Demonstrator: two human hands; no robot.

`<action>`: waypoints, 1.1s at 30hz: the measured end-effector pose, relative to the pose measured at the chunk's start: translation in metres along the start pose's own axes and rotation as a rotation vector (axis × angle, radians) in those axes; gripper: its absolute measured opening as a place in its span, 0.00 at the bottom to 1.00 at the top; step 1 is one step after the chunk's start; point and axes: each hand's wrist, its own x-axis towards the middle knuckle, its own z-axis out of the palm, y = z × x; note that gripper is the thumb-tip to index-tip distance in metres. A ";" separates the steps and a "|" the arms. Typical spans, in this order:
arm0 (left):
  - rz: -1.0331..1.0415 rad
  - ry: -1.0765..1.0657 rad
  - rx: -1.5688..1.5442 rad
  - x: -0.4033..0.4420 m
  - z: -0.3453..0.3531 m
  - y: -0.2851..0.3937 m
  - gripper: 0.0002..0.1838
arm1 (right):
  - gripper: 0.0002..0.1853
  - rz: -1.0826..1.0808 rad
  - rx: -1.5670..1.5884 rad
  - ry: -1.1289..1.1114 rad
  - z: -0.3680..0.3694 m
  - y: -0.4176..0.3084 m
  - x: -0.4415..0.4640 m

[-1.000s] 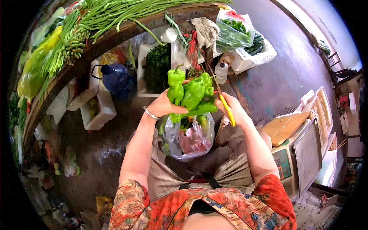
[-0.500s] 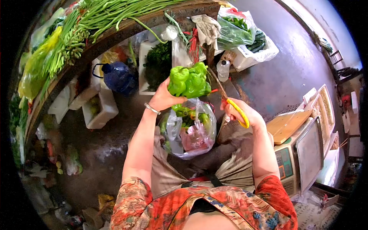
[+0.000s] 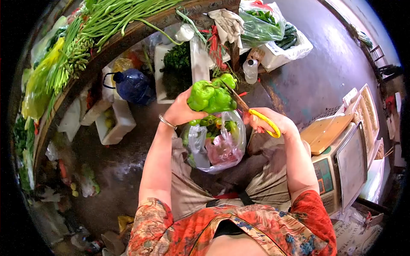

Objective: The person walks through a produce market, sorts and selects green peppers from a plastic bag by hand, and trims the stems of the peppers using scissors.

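My left hand [image 3: 180, 112] is wrapped round several green peppers [image 3: 209, 97], bunched above the open plastic bag. In my right hand [image 3: 276, 121] are scissors with yellow handles [image 3: 265, 120]; their dark blades reach up and left against the peppers at the top right of the bunch. Below the bunch, the clear plastic bag [image 3: 220, 149] holds more green peppers and something pinkish. The bag is between my knees.
A white foam box with dark leafy greens [image 3: 176, 64] stands ahead, a blue jug [image 3: 133, 86] to its left. A clear bottle [image 3: 250, 71] stands ahead right. Long green beans [image 3: 124, 21] lie on the curved shelf. At right are a wooden board [image 3: 328, 133] and a scale [image 3: 326, 179].
The peppers have been turned in my left hand and sit closer together. The scissors, lowered away from them half a second ago, now have their blades against the bunch.
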 end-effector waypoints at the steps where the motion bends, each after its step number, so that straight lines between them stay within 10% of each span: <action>1: -0.002 -0.020 -0.020 0.000 0.003 0.004 0.41 | 0.24 -0.043 0.027 -0.002 0.001 0.004 0.003; 14: -0.059 0.086 -0.262 0.028 0.022 -0.036 0.37 | 0.32 0.109 0.300 0.299 0.021 0.007 0.028; 27: -0.205 0.091 -0.453 0.029 0.038 -0.052 0.42 | 0.40 -0.124 -0.633 0.701 0.020 0.004 0.018; 33: -0.235 0.085 0.366 0.024 0.040 -0.035 0.44 | 0.39 -0.200 -0.806 0.767 0.018 0.010 0.021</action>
